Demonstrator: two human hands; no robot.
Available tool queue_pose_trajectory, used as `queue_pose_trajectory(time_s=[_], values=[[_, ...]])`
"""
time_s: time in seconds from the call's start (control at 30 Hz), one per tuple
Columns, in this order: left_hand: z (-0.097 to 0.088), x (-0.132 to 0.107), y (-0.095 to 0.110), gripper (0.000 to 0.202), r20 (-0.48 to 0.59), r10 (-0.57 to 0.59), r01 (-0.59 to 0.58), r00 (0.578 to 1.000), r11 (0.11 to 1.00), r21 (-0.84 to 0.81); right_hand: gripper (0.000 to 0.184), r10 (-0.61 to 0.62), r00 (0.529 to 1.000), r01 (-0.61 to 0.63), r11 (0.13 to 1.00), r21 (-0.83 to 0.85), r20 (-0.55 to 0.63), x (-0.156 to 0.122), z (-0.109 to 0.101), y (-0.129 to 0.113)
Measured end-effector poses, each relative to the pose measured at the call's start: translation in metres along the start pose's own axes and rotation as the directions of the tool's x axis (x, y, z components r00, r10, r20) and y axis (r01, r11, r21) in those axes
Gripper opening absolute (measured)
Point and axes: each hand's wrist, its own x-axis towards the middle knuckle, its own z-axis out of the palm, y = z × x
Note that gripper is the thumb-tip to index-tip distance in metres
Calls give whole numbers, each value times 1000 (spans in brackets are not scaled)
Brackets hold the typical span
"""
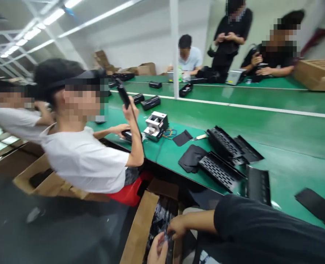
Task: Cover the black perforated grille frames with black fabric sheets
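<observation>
My left hand (pixel 157 250) comes in at the bottom edge, and my right hand (pixel 178 226) reaches in from the right. Their fingertips nearly meet, pinched on a small piece of clear plastic film (pixel 167 236); blur hides its exact shape. Both are over an open cardboard box (pixel 140 231) beside the bench. Shiny dark pieces in plastic wrapping (pixel 162 212) lie inside the box. Above my right forearm, perforated black metal housings (pixel 220 170) rest on the green bench (pixel 288 139), next to a pile of black sheets (pixel 191 158).
A co-worker in a white shirt (pixel 88 161) sits at left, holding a black part. A white-and-black tape dispenser (pixel 156 124) and a light-handled tool (pixel 200 137) are on the bench. Black cylindrical units (pixel 151 102) lie farther back. A red stool (pixel 129 192) stands near the box.
</observation>
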Motion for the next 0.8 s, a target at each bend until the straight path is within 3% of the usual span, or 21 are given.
queue_pose_trajectory(time_s=[0.13, 0.3, 0.4, 0.53, 0.63, 0.7, 0.73, 0.8], values=[[21, 40, 94, 42, 212, 44, -61, 976, 996, 72, 43, 68, 993, -59, 994, 92, -98, -46, -38, 9], [54, 92, 191, 40, 324, 143, -191, 935, 974, 123, 42, 193, 932, -57, 914, 401, -307, -108, -64, 45], [78, 104, 220, 39, 385, 187, -246, 904, 963, 110, 40, 307, 849, 14, 801, 598, -430, -144, -66, 58], [107, 111, 232, 40, 511, 160, -247, 844, 963, 106, 40, 436, 719, 254, 561, 788, -542, -187, -59, 57], [128, 116, 241, 40, 581, 133, -261, 803, 955, 142, 37, 576, 588, 447, 353, 822, -567, -225, -55, 57], [142, 119, 250, 40, 627, 143, -304, 766, 940, 156, 34, 693, 450, 536, 294, 791, -563, -255, -52, 65], [149, 121, 255, 40, 649, 153, -329, 745, 931, 158, 32, 754, 350, 561, 308, 769, -557, -272, -51, 72], [164, 122, 265, 41, 683, 170, -372, 711, 914, 161, 28, 859, 96, 539, 380, 751, -503, -304, -46, 92]])
